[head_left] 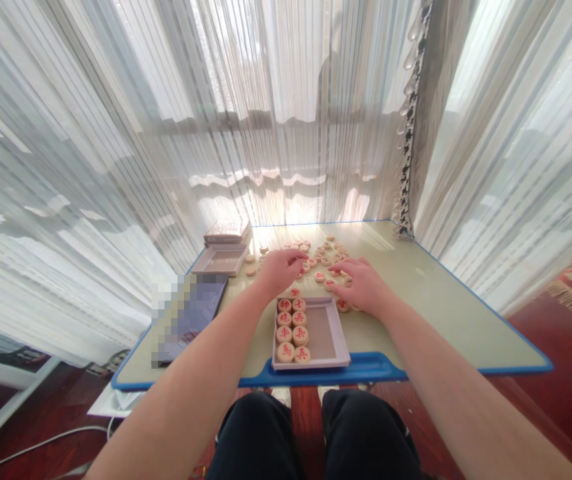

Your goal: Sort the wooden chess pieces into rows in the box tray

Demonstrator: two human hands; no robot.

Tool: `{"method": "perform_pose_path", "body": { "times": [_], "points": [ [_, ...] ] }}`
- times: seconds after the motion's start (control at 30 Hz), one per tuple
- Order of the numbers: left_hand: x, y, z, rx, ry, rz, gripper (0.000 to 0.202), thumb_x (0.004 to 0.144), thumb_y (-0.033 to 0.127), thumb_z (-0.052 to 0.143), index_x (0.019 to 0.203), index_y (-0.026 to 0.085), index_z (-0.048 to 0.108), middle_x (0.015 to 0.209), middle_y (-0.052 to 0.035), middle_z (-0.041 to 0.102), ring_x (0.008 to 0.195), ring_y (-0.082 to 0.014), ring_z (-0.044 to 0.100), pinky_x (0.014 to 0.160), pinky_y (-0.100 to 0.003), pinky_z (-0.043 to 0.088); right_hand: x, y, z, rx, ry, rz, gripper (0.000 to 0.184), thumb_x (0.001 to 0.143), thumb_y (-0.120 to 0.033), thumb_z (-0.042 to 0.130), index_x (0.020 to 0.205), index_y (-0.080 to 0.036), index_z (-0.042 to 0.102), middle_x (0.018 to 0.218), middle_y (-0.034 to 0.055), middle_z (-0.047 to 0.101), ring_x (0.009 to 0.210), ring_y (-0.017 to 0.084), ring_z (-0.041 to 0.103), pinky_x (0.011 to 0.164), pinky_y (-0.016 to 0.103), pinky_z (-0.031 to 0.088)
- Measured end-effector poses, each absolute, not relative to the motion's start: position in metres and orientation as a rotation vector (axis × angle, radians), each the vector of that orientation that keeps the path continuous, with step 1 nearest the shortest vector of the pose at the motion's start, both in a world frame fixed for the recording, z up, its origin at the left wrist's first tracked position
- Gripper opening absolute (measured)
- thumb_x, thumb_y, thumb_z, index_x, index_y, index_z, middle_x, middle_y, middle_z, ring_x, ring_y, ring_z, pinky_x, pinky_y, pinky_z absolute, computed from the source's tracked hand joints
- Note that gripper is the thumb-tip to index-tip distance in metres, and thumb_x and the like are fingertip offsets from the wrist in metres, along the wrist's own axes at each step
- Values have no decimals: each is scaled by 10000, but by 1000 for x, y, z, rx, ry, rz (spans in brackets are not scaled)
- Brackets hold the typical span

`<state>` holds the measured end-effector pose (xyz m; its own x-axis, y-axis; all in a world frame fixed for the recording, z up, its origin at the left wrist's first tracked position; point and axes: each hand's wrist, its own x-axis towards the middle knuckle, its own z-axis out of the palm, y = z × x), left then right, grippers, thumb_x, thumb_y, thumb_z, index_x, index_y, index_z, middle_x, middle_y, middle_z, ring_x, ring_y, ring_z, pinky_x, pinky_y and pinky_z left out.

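Round wooden xiangqi pieces [319, 277] lie scattered on the table beyond a shallow white box [342, 337]. In the box, two columns of pieces with red characters [285, 334] fill the left part, and the bare bottom shows on the right. My left hand [279, 270] hovers over the loose pieces, its thumb and fingers apart and no piece visibly held. My right hand [364, 287] is at the right of the scatter, fingers spread, with its thumb next to a red-marked piece [330, 285]. Several pieces are partly hidden under both hands.
The pale table [446, 313] has a blue edge. At the left lie a dark tablet-like device [199, 313], partly blurred, an open white box lid [220, 260] and a stacked box [227, 231]. Striped sheer curtains [276, 133] hang behind the table.
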<state>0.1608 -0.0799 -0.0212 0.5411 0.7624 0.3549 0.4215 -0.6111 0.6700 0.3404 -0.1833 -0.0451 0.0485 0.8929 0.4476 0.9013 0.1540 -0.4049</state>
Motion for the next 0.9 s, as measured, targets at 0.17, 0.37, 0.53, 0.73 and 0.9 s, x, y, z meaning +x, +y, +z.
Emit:
{"method": "perform_pose_path", "body": {
  "times": [0.17, 0.37, 0.53, 0.73, 0.9],
  "points": [
    [160, -81, -21, 2282, 946, 812, 261, 764, 268, 482, 896, 196, 695, 607, 8, 668, 606, -136, 622, 567, -222, 460, 341, -182, -45, -1864, -1850, -38, 266, 704, -456, 617, 795, -220, 700, 798, 55, 639, 837, 230, 503, 793, 353, 405],
    [160, -87, -15, 2331, 940, 849, 253, 761, 260, 486, 875, 190, 701, 615, -1, 670, 597, -138, 613, 566, -228, 448, 343, -180, -45, -1857, -1825, 24, 253, 743, -393, 582, 884, -223, 705, 829, 50, 653, 850, 222, 506, 811, 341, 396],
    [160, -91, -13, 2334, 926, 875, 251, 762, 247, 480, 869, 191, 700, 639, 2, 680, 594, -132, 602, 572, -229, 449, 344, -179, -46, -1868, -1772, 37, 294, 721, -403, 601, 913, -198, 687, 807, 49, 657, 834, 218, 522, 781, 329, 411],
    [160, -95, -9, 2332, 920, 912, 247, 755, 228, 485, 860, 179, 703, 639, 0, 680, 585, -125, 588, 576, -230, 439, 343, -181, -43, -1909, -1758, 61, 333, 704, -444, 618, 899, -186, 697, 809, 59, 656, 859, 231, 521, 773, 328, 410],
    [160, -95, -10, 2310, 916, 915, 238, 763, 249, 494, 853, 175, 702, 631, -8, 678, 593, -133, 599, 567, -231, 444, 345, -183, -43, -1897, -1784, 56, 311, 712, -464, 614, 836, -195, 708, 762, 53, 650, 840, 232, 527, 770, 332, 406]
  ]
}}
